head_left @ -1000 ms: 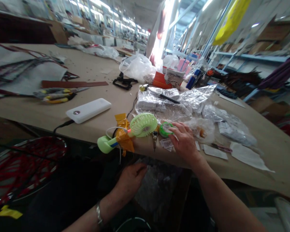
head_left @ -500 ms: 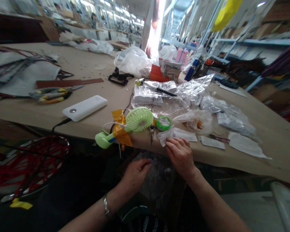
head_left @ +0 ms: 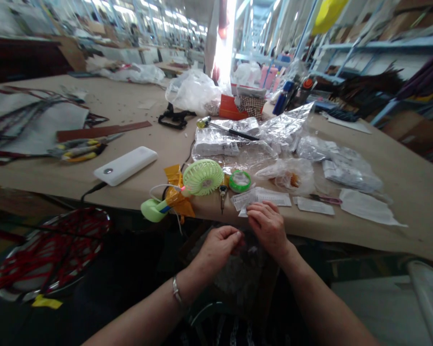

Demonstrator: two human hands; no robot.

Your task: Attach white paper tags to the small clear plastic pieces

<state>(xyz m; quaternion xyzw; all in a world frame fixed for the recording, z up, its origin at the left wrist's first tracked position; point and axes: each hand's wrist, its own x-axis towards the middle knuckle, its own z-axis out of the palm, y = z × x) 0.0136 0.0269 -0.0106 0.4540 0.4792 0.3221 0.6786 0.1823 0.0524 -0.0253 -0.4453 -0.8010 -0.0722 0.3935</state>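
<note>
My left hand hangs in front of the table edge, thumb and fingers pinched together; whatever they hold is too small to make out. A metal bangle circles the left wrist. At the table edge my right hand has its fingers bent and close together, tips by the lower corner of some printed white slips; anything between them is hidden. Just behind the slips lies a green ring-shaped holder with pale stuff inside. A soldering iron points over the edge, left of the slips.
A green fan is taped at the edge. Leftward are a white power bank and pliers. Behind are a hammer-like tool on plastic-wrapped bundles and a clear bag. A red-strapped basket stands below left.
My left hand has moved right and slightly up, closer to the right hand, and its fingers look more tightly pinched. The right hand has stayed by the slips. The view has shifted slightly.
</note>
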